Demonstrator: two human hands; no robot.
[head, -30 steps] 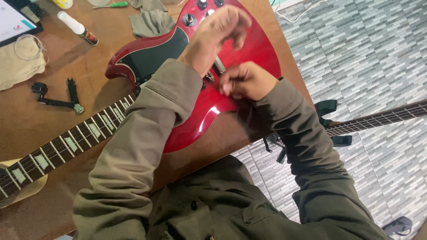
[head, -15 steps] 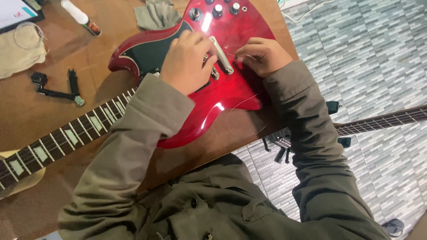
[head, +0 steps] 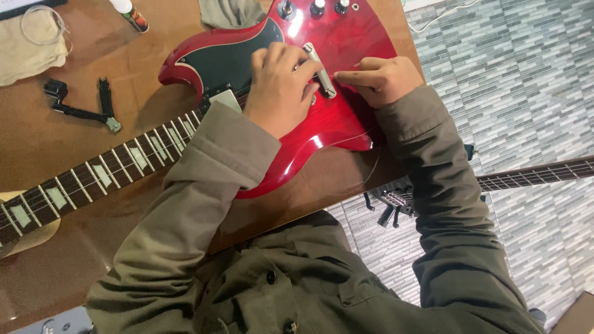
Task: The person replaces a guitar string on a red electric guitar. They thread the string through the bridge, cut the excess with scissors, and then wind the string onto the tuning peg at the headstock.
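A red electric guitar [head: 337,127] with a black pickguard lies flat on the brown wooden table [head: 59,142]. My left hand [head: 281,86] rests palm down on the guitar body over the bridge, its fingers touching the metal tailpiece bar [head: 321,71]. To the right of the bar, my right hand [head: 380,79] pinches a thin guitar string [head: 356,137] between fingertips, holding its end at the tailpiece. The slack of the string loops down over the body's lower edge. The neck [head: 105,176] with pale inlays runs off to the lower left.
A black string winder tool [head: 83,105] lies on the table at the left. A beige cloth [head: 31,46] and a small bottle [head: 131,12] sit at the top left. Another guitar's neck and headstock [head: 495,182] show over the grey tiled floor at the right.
My left hand came down from above the knobs and settled flat on the bridge. My right hand moved up to the tailpiece, and the view shifted slightly.
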